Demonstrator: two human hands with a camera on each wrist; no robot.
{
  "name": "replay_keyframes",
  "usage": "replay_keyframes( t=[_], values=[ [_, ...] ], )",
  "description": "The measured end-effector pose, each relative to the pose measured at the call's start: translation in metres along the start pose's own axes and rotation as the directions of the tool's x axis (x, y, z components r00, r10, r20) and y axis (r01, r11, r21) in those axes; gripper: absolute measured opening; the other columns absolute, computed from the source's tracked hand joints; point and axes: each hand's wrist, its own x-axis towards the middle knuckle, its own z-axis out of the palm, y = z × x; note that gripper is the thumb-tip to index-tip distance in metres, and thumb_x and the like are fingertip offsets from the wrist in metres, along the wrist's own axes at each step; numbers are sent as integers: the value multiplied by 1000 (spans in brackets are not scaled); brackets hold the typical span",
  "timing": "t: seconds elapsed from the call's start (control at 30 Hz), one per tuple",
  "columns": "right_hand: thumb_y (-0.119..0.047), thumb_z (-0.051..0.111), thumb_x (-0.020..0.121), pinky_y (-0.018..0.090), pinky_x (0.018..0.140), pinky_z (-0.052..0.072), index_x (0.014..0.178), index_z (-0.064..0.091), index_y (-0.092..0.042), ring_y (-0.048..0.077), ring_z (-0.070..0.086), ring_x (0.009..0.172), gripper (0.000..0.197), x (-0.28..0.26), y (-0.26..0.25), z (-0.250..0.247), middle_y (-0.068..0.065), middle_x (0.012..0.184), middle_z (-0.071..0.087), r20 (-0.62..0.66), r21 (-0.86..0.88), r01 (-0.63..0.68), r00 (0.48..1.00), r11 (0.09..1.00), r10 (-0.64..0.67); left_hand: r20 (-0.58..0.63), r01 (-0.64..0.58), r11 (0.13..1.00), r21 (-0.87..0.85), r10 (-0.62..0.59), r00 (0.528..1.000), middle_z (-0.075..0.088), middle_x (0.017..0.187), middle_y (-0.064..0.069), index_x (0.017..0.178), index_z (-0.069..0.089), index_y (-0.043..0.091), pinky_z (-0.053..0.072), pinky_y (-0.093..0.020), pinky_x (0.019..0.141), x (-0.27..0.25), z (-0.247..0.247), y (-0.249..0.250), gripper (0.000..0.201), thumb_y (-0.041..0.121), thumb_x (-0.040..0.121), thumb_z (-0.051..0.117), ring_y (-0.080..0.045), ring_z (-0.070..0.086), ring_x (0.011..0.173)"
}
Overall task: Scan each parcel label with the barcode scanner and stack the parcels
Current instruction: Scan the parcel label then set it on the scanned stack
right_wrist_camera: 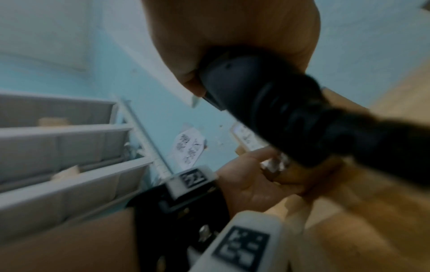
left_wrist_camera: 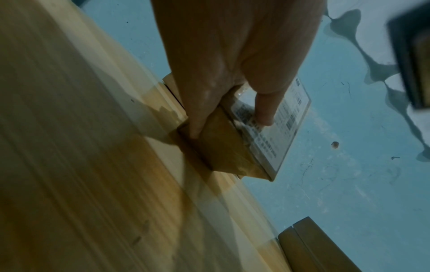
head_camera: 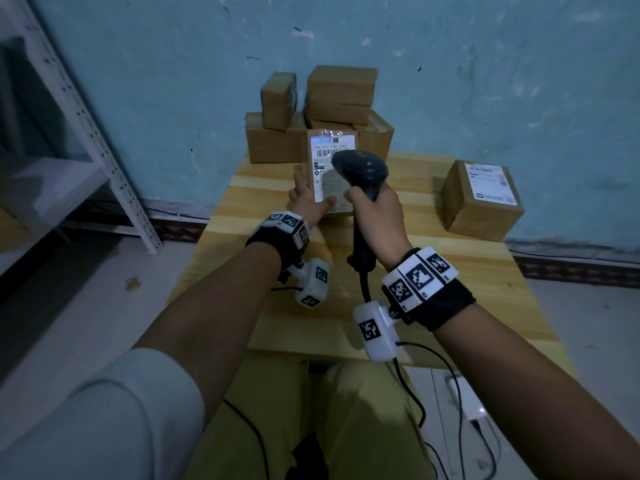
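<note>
At a wooden table (head_camera: 467,271) against a blue wall (head_camera: 485,81), a person's left hand (head_camera: 306,199) grips a small brown parcel (head_camera: 329,174), thumb pressed on its white label (left_wrist_camera: 279,128) and fingers wrapped along its side. The right hand (head_camera: 377,220) curls tight around the handle of a black barcode scanner (head_camera: 360,168), its head over the label. Four parcels are stacked (head_camera: 318,116) behind; another box (head_camera: 481,199) sits apart at right.

Brown parcels (head_camera: 341,93), black scanner (head_camera: 360,169), white label (head_camera: 330,157), teal wall (head_camera: 485,81).
</note>
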Motion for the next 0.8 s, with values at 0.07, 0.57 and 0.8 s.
replay_keyframes(
  t=[0.07,0.57,0.8],
  values=[
    [-16,55,86,28,66,40,94,53,-10,13,51,69,10,9,4,-3,-1,74,54,-36,83,-54,998,995,57,6,1,1000,6,-1,1000,4,156,-16,149,-14,16,20,-44,115,1,-1,0,96,30,89,59,-32,13,144],
    [-1,51,90,18,73,45,111,48,-8,12,57,83,22,58,24,-18,1,94,60,73,307,-166,986,937,151,36,-72,994,-87,75,997,36,146,-13,147,21,26,35,-47,109,34,9,16,92,54,69,58,-36,41,130],
    [-16,65,78,29,87,49,125,46,-5,20,57,103,51,78,13,-77,8,111,59,-145,277,-91,980,956,136,115,-97,947,-307,139,984,36,149,-10,144,30,26,31,-49,112,70,70,60,131,88,32,57,-32,36,136]
  ],
)
